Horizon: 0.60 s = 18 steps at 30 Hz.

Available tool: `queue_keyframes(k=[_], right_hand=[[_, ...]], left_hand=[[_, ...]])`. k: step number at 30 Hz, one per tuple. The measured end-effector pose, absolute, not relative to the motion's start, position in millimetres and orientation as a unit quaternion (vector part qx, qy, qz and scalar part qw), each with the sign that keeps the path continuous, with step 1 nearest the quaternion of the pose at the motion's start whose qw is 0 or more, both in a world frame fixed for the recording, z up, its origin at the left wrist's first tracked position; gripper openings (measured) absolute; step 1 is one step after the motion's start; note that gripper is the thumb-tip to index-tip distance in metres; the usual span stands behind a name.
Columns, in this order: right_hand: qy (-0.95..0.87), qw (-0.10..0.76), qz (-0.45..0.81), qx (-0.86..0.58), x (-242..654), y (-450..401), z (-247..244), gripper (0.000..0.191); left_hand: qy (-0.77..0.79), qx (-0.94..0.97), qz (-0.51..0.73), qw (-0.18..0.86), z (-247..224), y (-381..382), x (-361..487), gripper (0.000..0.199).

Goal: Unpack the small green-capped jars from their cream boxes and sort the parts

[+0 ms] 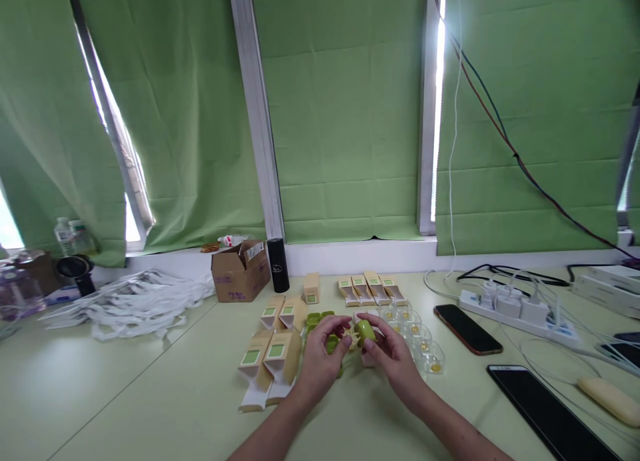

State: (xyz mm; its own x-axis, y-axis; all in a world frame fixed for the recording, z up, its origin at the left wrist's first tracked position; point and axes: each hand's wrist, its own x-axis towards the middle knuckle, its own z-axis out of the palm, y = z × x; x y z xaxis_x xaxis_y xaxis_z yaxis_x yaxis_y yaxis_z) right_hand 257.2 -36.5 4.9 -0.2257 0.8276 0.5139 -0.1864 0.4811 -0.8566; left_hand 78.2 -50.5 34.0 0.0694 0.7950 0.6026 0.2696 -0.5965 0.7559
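My right hand [393, 355] pinches a small glossy green rounded piece [365, 329] between thumb and fingers. Close beside it, my left hand [326, 354] has thumb and fingers curled together near a pale cream bit; what they grip is partly hidden. Behind my left fingers are several green square pieces [314, 319]. Clear plastic cups with yellow centres [424, 346] stand in rows just right of my right hand. To the left of my hands lie open cream cartons with green labels [283, 351], their flaps toward me.
More open cartons [369, 289] line the back, with a closed carton [311, 288] nearby. Further left stand a black cylinder [278, 265], a brown cardboard box [241, 272] and white straps [145, 301]. Rightward lie a phone [468, 329], a dark tablet [545, 407] and a power strip [520, 314] with cables.
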Motion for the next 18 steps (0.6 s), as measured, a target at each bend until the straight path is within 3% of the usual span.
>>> queue_keyframes(k=[18], right_hand=[[-0.743,0.59,0.163,-0.272,261.3,-43.3,10.0,0.04]], left_hand=[[0.376,0.692,0.552,0.275,30.6,-48.8,86.1,0.051]])
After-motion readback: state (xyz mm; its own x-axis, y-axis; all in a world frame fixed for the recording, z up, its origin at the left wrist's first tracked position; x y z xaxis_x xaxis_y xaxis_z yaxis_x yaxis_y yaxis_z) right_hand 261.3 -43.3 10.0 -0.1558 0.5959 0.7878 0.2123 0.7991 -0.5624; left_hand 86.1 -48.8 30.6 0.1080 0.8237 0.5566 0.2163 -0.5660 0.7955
